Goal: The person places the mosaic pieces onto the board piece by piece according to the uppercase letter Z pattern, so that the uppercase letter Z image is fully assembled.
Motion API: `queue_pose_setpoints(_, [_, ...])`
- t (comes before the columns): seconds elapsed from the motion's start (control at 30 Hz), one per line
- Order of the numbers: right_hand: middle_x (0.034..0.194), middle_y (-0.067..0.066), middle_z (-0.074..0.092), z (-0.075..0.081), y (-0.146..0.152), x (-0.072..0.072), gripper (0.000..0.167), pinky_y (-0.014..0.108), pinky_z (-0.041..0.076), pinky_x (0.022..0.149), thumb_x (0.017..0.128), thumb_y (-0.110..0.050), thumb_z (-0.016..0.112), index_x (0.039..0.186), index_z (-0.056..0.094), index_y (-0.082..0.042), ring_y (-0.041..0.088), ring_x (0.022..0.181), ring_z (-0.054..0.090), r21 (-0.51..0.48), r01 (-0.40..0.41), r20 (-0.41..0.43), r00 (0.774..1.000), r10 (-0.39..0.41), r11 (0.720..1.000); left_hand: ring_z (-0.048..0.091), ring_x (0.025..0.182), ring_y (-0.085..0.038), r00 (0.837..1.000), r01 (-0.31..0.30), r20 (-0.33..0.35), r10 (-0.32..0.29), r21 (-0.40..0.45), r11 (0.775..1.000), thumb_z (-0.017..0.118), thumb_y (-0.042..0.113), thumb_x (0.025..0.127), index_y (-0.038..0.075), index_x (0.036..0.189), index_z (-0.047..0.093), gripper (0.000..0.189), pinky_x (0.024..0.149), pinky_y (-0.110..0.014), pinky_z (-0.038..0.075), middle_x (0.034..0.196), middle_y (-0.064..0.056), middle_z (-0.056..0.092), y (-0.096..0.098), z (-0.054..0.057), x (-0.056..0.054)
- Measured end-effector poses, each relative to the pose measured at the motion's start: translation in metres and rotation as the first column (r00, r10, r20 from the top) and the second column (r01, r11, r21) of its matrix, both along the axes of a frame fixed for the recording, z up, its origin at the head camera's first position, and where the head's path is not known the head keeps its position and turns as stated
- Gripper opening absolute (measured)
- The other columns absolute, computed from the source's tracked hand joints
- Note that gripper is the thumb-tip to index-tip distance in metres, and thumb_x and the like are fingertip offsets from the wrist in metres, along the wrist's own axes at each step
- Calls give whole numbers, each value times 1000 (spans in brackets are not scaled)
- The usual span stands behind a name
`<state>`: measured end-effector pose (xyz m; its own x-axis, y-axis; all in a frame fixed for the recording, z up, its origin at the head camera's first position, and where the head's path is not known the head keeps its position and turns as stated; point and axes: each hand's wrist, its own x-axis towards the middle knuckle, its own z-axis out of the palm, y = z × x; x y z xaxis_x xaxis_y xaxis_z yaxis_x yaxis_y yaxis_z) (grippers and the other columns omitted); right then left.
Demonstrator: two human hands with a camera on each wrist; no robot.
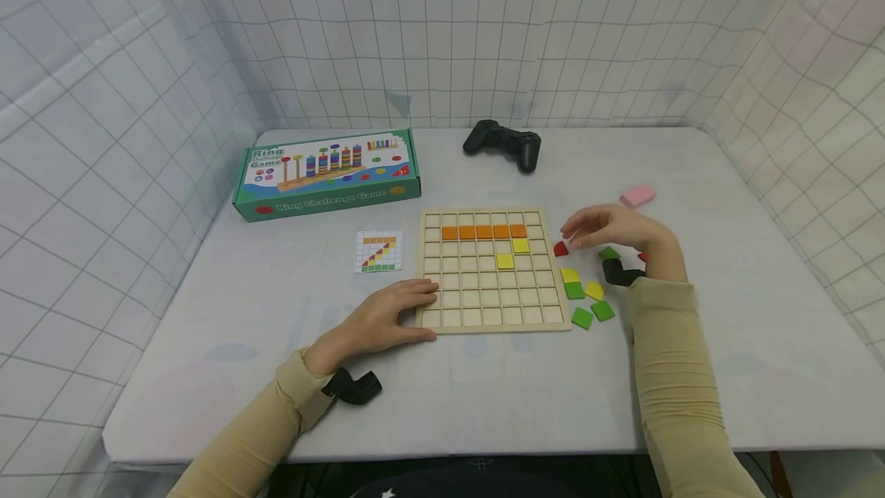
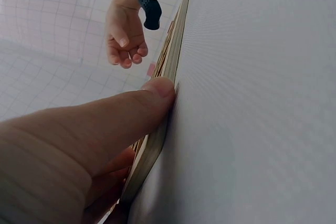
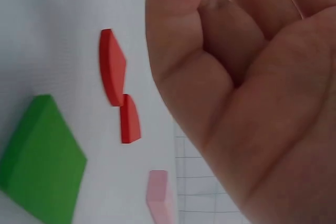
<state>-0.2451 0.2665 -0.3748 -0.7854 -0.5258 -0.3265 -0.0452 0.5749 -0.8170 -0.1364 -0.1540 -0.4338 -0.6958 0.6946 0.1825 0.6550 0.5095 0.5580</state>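
Observation:
A wooden grid board (image 1: 494,332) lies flat on the table, with a row of orange tiles (image 1: 484,232) near its top and two yellow tiles (image 1: 505,261) below them. My left hand (image 1: 387,317) rests at the board's lower left corner, fingertips over its left edge; the left wrist view shows the thumb (image 2: 157,87) against its side. Off the right edge hovers my right hand (image 1: 615,229), fingers loosely bent, with nothing visible in them. Right by its fingertips is a red piece (image 1: 561,249). Green tiles (image 1: 575,291) and yellow tiles (image 1: 594,290) are scattered below that hand.
Left of the board lies a pattern card (image 1: 379,267). A green game box (image 1: 328,198) and a black game controller (image 1: 503,142) sit farther back. A pink block (image 1: 638,195) is beyond my right hand.

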Motion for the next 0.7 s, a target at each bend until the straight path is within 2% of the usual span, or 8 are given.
queue_pose_setpoints(0.23, [108,12,65,-13,1,-4,34,28,50,84,82,-18,74,110,64,-1,19,94,60,-27,-57,97,994,59,998,38,132,-23,1000,-2,14,2,-12,1000,73,39,81,1,128,58,63,111,-33,30,139,-7,48,0,-1,0])
queue_pose_setpoints(0.47, [112,8,64,-20,1,-2,37,23,50,85,79,-15,76,111,64,0,16,98,60,-13,-76,120,990,77,997,38,132,-23,1000,-3,3,3,-10,1000,73,39,81,0,128,57,63,111,-34,30,139,-7,48,0,0,0])
queue_pose_setpoints(0.7, [113,11,63,-20,2,3,37,23,49,88,79,-13,76,111,63,0,18,102,59,13,-85,149,985,82,996,38,132,-24,1000,-3,2,3,-14,1000,73,39,81,0,128,57,62,111,-35,30,139,-8,48,0,1,1])
